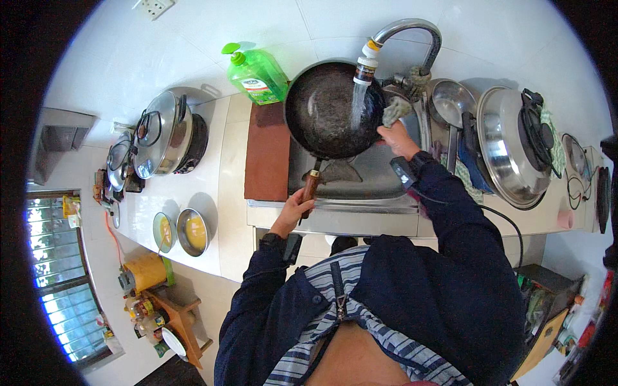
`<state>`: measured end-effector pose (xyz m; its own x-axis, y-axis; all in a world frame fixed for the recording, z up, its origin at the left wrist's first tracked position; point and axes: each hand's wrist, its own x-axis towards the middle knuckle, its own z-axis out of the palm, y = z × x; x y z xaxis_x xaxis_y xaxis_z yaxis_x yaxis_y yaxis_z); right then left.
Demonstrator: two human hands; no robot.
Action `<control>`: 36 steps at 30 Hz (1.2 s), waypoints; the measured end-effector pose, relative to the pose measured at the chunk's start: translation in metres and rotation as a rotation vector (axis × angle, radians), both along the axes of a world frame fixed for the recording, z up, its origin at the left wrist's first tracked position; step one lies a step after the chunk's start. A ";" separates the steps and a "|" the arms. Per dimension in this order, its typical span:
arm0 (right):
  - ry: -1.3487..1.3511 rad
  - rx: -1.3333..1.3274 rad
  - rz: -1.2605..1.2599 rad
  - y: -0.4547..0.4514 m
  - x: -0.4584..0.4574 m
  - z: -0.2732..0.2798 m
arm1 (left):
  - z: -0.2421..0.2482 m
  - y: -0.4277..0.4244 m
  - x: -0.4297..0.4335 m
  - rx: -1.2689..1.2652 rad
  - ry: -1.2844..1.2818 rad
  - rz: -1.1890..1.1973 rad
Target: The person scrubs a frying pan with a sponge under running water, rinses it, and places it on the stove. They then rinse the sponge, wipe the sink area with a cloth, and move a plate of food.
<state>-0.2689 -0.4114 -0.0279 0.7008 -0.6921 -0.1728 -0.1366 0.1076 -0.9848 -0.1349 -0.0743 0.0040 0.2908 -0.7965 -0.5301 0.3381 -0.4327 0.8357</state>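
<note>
Over the sink (pixel 381 176), my left hand (pixel 290 211) grips the wooden handle (pixel 310 187) of a dark wok (pixel 323 108). The wok's inside faces me, tilted up below the tap. My right hand (pixel 400 138) is at the wok's right rim with a greyish scrubbing cloth (pixel 397 111) in its fingers. Water (pixel 358 103) streams from the filter nozzle of the curved metal faucet (pixel 408 26) into the wok's right side.
Left of the wok stand a green pump bottle (pixel 258 75) and a brown board (pixel 266 159). Two bowls with yellow liquid, a metal one (pixel 194 231) and another (pixel 164 232), sit further left near a lidded pot (pixel 161 135). At right are a saucepan (pixel 451 101) and a large metal basin (pixel 504 144).
</note>
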 end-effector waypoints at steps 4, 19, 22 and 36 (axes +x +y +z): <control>-0.123 0.076 0.045 0.023 0.017 -0.009 | 0.017 0.029 -0.002 0.073 0.006 0.054; -0.250 0.415 0.326 0.054 0.020 -0.014 | 0.158 -0.038 -0.013 -0.103 0.637 0.138; -0.226 0.681 0.355 0.069 0.024 -0.045 | 0.142 -0.071 -0.028 -0.170 0.807 0.251; -0.039 0.287 0.466 0.117 0.068 -0.085 | 0.163 -0.108 -0.042 -0.146 1.073 0.438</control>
<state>-0.2008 -0.2941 -0.1131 0.9317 -0.2355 -0.2766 -0.1979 0.3094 -0.9301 -0.1765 -0.1819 0.1672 0.0138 -0.8129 -0.5823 0.9976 -0.0279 0.0626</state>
